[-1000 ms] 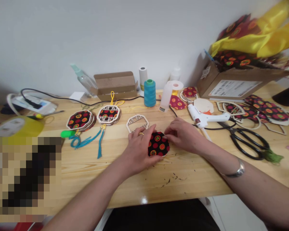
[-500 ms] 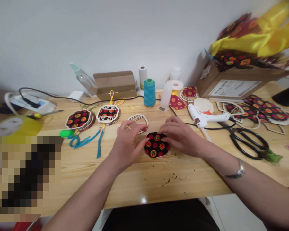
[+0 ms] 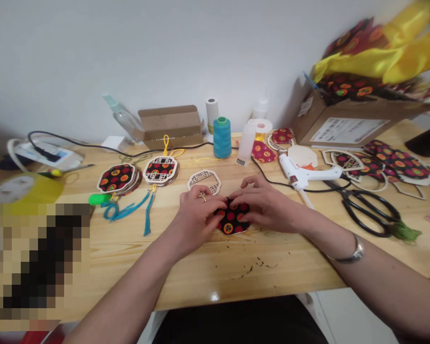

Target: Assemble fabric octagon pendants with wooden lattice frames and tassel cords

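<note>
A black piece with red and orange flower patterns lies flat on the wooden table, a pale rim showing at its lower edge. My left hand grips its left and upper edge between thumb and fingers. On its right side, my right hand has bent fingers over the top and right edge, closed on it. The hands cover much of its upper part. Just behind my left hand lies a pale lattice frame. To the right of my right hand is a white glue gun.
Tasselled ornaments lie at the left near a stack of patterned pieces. Behind stand a blue thread spool and an open carton. Black scissors and a full box are at the right.
Both hands have closed in over the upper part of the patterned piece, with fingers nearer each other. My left hand has moved right, uncovering more of the lattice frame.
</note>
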`<move>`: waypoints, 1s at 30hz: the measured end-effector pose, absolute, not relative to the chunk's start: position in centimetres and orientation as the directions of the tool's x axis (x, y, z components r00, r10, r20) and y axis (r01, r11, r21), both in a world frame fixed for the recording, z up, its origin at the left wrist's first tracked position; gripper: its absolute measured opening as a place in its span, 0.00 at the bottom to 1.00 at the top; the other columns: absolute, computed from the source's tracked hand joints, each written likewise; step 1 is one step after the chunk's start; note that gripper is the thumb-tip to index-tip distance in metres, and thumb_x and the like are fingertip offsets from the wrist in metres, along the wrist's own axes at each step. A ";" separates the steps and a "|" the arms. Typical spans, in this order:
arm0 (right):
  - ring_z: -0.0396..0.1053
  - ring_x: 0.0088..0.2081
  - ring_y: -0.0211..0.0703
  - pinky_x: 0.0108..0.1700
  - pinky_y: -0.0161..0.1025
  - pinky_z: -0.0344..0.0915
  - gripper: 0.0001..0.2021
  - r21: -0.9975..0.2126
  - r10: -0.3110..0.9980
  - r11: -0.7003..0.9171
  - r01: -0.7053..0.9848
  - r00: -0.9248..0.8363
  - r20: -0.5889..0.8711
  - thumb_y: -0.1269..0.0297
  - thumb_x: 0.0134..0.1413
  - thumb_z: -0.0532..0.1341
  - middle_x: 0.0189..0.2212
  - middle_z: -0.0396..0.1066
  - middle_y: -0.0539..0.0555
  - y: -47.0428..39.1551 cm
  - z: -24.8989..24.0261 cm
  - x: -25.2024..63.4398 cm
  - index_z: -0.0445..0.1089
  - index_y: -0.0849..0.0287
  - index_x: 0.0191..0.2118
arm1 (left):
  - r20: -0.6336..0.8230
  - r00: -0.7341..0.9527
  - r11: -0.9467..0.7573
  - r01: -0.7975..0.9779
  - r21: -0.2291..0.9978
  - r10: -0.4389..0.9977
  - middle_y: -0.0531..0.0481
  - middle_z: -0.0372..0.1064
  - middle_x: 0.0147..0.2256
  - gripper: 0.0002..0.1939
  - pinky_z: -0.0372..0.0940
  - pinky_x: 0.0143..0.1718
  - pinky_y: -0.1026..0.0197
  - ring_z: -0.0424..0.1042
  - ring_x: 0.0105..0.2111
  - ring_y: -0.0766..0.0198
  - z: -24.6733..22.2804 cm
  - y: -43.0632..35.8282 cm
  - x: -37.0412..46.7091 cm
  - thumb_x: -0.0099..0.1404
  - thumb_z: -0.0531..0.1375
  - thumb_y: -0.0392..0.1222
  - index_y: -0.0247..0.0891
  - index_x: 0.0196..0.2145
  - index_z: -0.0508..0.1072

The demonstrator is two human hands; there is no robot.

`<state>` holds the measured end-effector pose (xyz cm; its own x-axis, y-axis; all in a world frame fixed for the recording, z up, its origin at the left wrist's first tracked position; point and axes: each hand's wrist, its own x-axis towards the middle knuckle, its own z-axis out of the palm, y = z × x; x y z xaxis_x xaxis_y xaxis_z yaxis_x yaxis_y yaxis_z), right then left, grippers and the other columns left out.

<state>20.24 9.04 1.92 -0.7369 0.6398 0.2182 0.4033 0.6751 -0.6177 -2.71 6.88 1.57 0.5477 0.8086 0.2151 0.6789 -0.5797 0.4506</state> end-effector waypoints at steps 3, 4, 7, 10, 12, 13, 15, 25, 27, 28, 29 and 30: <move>0.55 0.51 0.47 0.54 0.47 0.58 0.14 -0.633 0.646 0.661 0.403 -0.735 0.207 0.67 0.53 0.63 0.49 0.71 0.53 9.1 1.9 20.3 0.71 0.57 0.47 | 0.206 0.545 -0.573 0.682 0.455 0.813 0.54 0.76 0.44 0.10 0.54 0.50 0.43 0.60 0.46 0.53 1.6 6.9 -2.7 0.60 0.59 0.34 0.43 0.40 0.74; 0.55 0.51 0.47 0.54 0.47 0.58 0.14 -0.638 0.645 0.659 0.398 -0.735 0.207 0.67 0.53 0.63 0.49 0.71 0.53 9.1 1.9 20.3 0.71 0.57 0.47 | 0.206 0.546 -0.572 0.680 0.458 0.812 0.54 0.76 0.44 0.10 0.54 0.50 0.43 0.60 0.46 0.53 1.5 6.9 -2.7 0.60 0.59 0.34 0.42 0.40 0.74; 0.55 0.52 0.47 0.55 0.47 0.58 0.14 -0.647 0.643 0.661 0.380 -0.731 0.227 0.67 0.52 0.63 0.49 0.71 0.53 9.0 1.9 20.4 0.71 0.58 0.47 | 0.210 0.548 -0.575 0.668 0.472 0.810 0.54 0.74 0.46 0.10 0.54 0.50 0.44 0.60 0.48 0.53 1.6 6.9 -2.7 0.60 0.58 0.34 0.41 0.40 0.73; 0.54 0.52 0.47 0.55 0.47 0.58 0.14 -0.647 0.644 0.661 0.380 -0.730 0.230 0.67 0.52 0.63 0.49 0.71 0.53 9.0 1.9 20.5 0.72 0.57 0.46 | 0.199 0.557 -0.575 0.659 0.485 0.806 0.54 0.73 0.49 0.09 0.55 0.50 0.44 0.59 0.49 0.54 1.6 6.8 -2.6 0.62 0.57 0.35 0.42 0.40 0.73; 0.54 0.52 0.48 0.55 0.47 0.58 0.15 -0.645 0.640 0.661 0.383 -0.737 0.218 0.68 0.51 0.64 0.49 0.71 0.53 9.0 2.0 20.5 0.72 0.57 0.46 | 0.188 0.564 -0.575 0.660 0.484 0.804 0.54 0.73 0.49 0.09 0.55 0.50 0.44 0.59 0.49 0.53 1.6 6.8 -2.6 0.62 0.58 0.35 0.42 0.40 0.73; 0.54 0.52 0.48 0.55 0.48 0.57 0.15 -0.643 0.637 0.662 0.385 -0.741 0.211 0.68 0.51 0.64 0.49 0.71 0.53 9.0 2.1 20.5 0.72 0.57 0.47 | 0.185 0.564 -0.575 0.663 0.479 0.805 0.54 0.73 0.49 0.09 0.54 0.50 0.44 0.59 0.48 0.53 1.6 6.8 -2.6 0.61 0.58 0.35 0.42 0.40 0.73; 0.54 0.53 0.48 0.55 0.48 0.57 0.15 -0.640 0.633 0.663 0.389 -0.748 0.201 0.67 0.51 0.64 0.49 0.71 0.53 9.1 2.1 20.7 0.71 0.57 0.47 | 0.174 0.564 -0.571 0.671 0.472 0.807 0.54 0.73 0.48 0.10 0.54 0.50 0.43 0.59 0.48 0.53 1.6 6.7 -2.7 0.60 0.59 0.35 0.42 0.40 0.73; 0.57 0.46 0.46 0.50 0.45 0.60 0.04 -0.634 0.606 0.690 0.350 -0.758 0.241 0.68 0.53 0.63 0.37 0.72 0.55 9.9 2.2 21.4 0.74 0.58 0.36 | 0.180 0.539 -0.548 0.671 0.499 0.823 0.49 0.73 0.39 0.05 0.55 0.48 0.47 0.62 0.45 0.55 2.3 6.9 -2.7 0.61 0.59 0.37 0.41 0.35 0.74; 0.57 0.44 0.45 0.49 0.45 0.60 0.02 -0.636 0.592 0.688 0.350 -0.778 0.213 0.69 0.53 0.63 0.34 0.72 0.54 9.8 2.3 21.3 0.74 0.58 0.33 | 0.149 0.552 -0.546 0.680 0.489 0.821 0.50 0.73 0.37 0.04 0.55 0.47 0.48 0.62 0.44 0.56 2.3 6.9 -2.8 0.61 0.58 0.38 0.41 0.32 0.74; 0.58 0.44 0.45 0.49 0.45 0.61 0.02 -0.638 0.585 0.687 0.349 -0.786 0.199 0.69 0.54 0.63 0.33 0.72 0.54 9.8 2.4 21.2 0.74 0.58 0.32 | 0.133 0.559 -0.545 0.684 0.485 0.819 0.50 0.73 0.37 0.04 0.54 0.47 0.48 0.62 0.44 0.55 2.2 6.9 -2.8 0.61 0.58 0.38 0.42 0.31 0.74; 0.58 0.43 0.44 0.49 0.44 0.61 0.03 -0.639 0.580 0.685 0.349 -0.793 0.189 0.69 0.54 0.62 0.33 0.72 0.54 9.8 2.5 21.2 0.74 0.58 0.31 | 0.119 0.564 -0.545 0.688 0.480 0.817 0.50 0.72 0.37 0.04 0.54 0.47 0.48 0.62 0.44 0.55 2.2 7.0 -2.9 0.61 0.58 0.38 0.42 0.31 0.74; 0.58 0.43 0.44 0.48 0.44 0.61 0.04 -0.641 0.577 0.684 0.349 -0.796 0.182 0.69 0.54 0.62 0.33 0.72 0.54 9.8 2.6 21.2 0.74 0.59 0.30 | 0.110 0.568 -0.545 0.690 0.476 0.816 0.50 0.72 0.37 0.05 0.53 0.46 0.48 0.62 0.44 0.55 2.1 7.0 -2.9 0.61 0.58 0.37 0.42 0.31 0.74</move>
